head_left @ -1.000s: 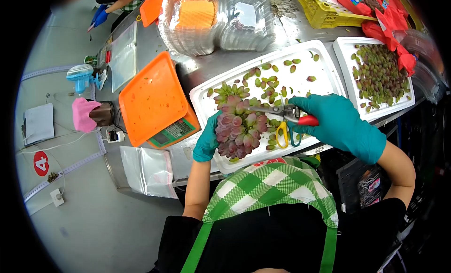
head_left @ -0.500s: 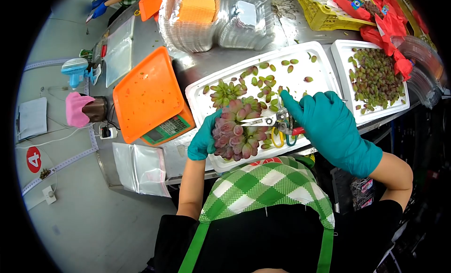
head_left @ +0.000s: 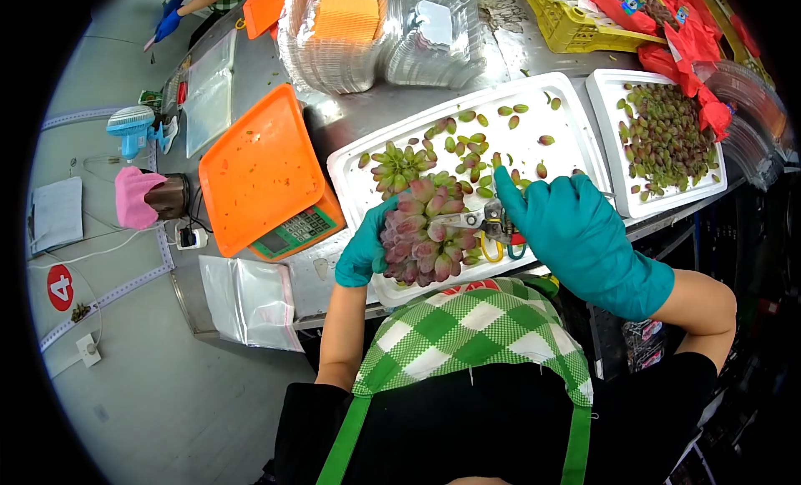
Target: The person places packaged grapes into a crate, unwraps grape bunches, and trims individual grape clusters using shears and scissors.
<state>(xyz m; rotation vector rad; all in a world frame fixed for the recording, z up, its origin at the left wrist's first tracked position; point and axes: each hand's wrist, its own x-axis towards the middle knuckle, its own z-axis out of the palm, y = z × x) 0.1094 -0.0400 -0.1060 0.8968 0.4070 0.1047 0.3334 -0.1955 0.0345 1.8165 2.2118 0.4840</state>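
Observation:
In a teal glove, my left hand (head_left: pixel 365 245) is closed on the left side of a bunch of grapes (head_left: pixel 424 239), reddish-purple with green parts, over the white foam tray (head_left: pixel 576 110). My right hand (head_left: pixel 580 239), gloved alike, grips pruning shears (head_left: pixel 471 219) whose blades reach into the bunch; the tips are hidden among the berries. Behind it lies a smaller greenish cluster (head_left: pixel 402 166), with several loose grapes (head_left: pixel 476 143) scattered in the tray. Yellow and teal scissor handles (head_left: pixel 492 251) show below the shears, partly covered.
An orange scale (head_left: pixel 263 172) stands left of the tray. Clear plastic boxes (head_left: pixel 334 55) are stacked behind. A second foam tray (head_left: pixel 651 203) holds many loose grapes, near a yellow crate (head_left: pixel 571 30). Plastic bags (head_left: pixel 250 301) hang over the table edge. Another person's blue-gloved hand (head_left: pixel 169 22) is far left.
The shear blades, spread apart before, now sit closer together and deeper among the berries. The bunch has shifted and turned slightly in my left hand.

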